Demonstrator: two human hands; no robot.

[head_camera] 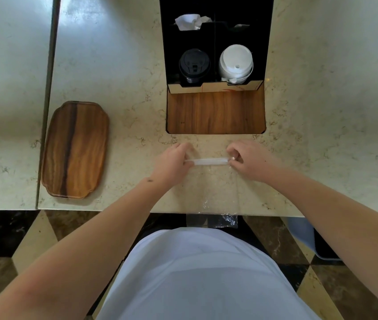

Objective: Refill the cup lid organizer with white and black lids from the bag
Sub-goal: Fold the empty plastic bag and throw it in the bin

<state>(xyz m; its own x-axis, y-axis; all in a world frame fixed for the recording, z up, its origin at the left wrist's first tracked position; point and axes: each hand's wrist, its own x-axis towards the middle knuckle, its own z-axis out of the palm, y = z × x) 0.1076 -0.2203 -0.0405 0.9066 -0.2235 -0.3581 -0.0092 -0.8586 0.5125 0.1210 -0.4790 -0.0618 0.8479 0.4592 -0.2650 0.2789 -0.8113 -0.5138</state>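
My left hand [174, 161] and right hand [248, 159] each pinch one end of the clear bag [208, 181], flat on the worktop [118, 88]. Black lids [194, 65] and white lids [236, 62] stand in the organizer [215, 87].

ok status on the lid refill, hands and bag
Left hand and right hand both pinching the folded top edge of the clear bag, flat on the counter. Black lids and white lids stacked in organizer. Nothing in the way.

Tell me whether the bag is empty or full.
Empty: the bag lies flat and clear, counter showing through; both hands pinch its top edge.
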